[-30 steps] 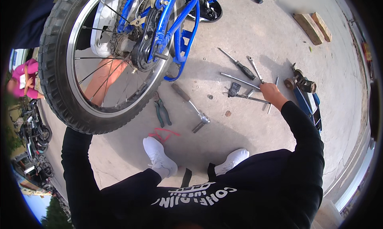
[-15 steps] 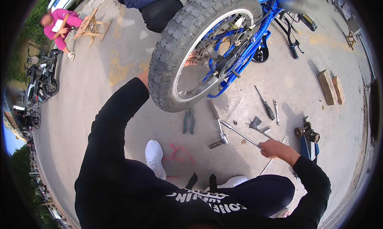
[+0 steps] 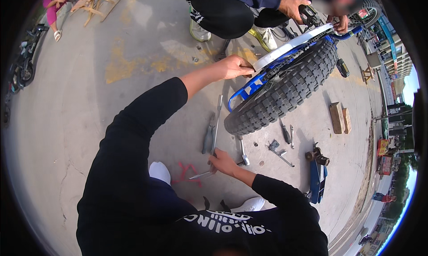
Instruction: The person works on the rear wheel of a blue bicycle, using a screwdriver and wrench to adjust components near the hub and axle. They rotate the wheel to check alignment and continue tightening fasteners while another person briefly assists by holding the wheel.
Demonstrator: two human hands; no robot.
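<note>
Left hand (image 3: pixel 232 67) stretched far forward, grip closed — right hand (image 3: pixel 221 162) low, grip curled shut.

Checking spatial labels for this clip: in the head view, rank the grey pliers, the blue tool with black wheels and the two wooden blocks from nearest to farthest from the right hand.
From the right hand:
1. Grey pliers, on the concrete just up and left of the hand.
2. Blue tool with black wheels, on the ground off to the right.
3. Two wooden blocks, farther right, beyond the knobby black tyre.
</note>
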